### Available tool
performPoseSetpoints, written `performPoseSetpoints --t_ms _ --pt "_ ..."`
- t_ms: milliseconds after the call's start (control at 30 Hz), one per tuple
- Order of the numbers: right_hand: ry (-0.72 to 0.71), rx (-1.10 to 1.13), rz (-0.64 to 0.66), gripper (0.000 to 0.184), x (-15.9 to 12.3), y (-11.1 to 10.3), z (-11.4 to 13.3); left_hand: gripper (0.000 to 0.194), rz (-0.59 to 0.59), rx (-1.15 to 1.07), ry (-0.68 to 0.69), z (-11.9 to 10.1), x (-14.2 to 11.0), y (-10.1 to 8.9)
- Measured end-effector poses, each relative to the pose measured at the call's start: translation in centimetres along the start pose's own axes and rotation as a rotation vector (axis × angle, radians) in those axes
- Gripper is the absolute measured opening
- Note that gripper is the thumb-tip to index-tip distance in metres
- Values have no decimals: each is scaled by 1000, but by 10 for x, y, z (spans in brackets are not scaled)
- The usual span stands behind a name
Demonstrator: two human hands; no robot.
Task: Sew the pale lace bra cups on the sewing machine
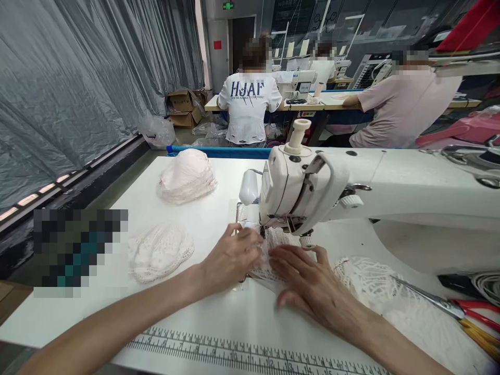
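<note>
A white sewing machine (304, 187) stands in front of me, with a piece of white lace fabric (278, 238) beneath its needle area. My left hand (234, 255) is left of the needle, its fingers curled and closed on the lace edge. On the right side, my right hand (312, 281) rests over the lace with fingers stretched out and thumb apart, pressing it down. The fingers partly cover the fabric, and the needle tip is hidden.
Left on the white table (219, 323) are a stacked pile of white cups (187, 177) and a flat lace piece (162, 250). More lace (375, 286) lies at right under red-handled scissors (437, 302). A ruler strip (234, 354) runs along the front. People sit at machines beyond.
</note>
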State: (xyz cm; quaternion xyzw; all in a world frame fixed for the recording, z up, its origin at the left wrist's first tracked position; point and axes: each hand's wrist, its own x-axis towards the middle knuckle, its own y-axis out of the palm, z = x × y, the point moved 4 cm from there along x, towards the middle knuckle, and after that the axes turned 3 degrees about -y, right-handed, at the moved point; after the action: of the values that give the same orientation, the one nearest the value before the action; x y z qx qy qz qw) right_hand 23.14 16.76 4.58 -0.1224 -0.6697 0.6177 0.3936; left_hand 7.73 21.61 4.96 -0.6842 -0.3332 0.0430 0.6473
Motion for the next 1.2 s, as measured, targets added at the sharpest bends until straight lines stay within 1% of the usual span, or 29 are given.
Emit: performPoseSetpoints --t_ms 67,100,133,167,233,267,333,367,433,500,567,667,800,867,933,1000,1100,1200 --pt "-37 47 -20 44 0 -1 10 28 22 -53 68 -14 -11 -2" --pt "-30 55 -28 44 1 0 13 35 37 -53 75 -17 -15 0" --pt "-16 54 -39 43 2 2 14 37 41 -36 67 -19 -17 2" --pt "2 44 -54 40 3 4 15 34 35 -10 55 -19 -19 4" --pt "32 15 -102 31 5 8 15 14 1 37 38 -17 -20 8" --pt "40 4 -129 27 6 9 15 11 -21 48 33 -16 -20 9" --pt "52 -9 -176 23 7 9 14 23 -69 38 27 -13 -19 9" --pt "60 -14 -189 22 8 9 13 25 -93 23 12 -11 -19 8" --pt "78 -38 -199 21 10 7 11 24 -130 -12 -26 -7 -17 6" --pt "92 -84 -211 22 14 7 9 20 -134 -17 -38 -5 -15 6" --pt "98 -122 -221 24 17 7 7 16 -104 30 -9 -5 -14 8" --pt "99 -129 -229 22 18 10 6 17 -16 112 30 -4 -13 11" --pt "112 -90 -195 18 12 13 9 20 93 21 -38 0 -13 8" --pt "145 -79 -180 18 10 13 9 20 103 -9 -75 1 -10 5" --pt "166 -83 -171 19 9 14 8 20 99 2 -72 2 -6 3" --pt "163 -93 -165 22 11 15 7 20 125 20 -51 2 -2 5" --pt "154 -70 -141 19 14 14 7 17 174 50 -45 1 1 9" --pt "178 -5 -107 21 13 12 10 13 164 66 -54 -3 0 11"
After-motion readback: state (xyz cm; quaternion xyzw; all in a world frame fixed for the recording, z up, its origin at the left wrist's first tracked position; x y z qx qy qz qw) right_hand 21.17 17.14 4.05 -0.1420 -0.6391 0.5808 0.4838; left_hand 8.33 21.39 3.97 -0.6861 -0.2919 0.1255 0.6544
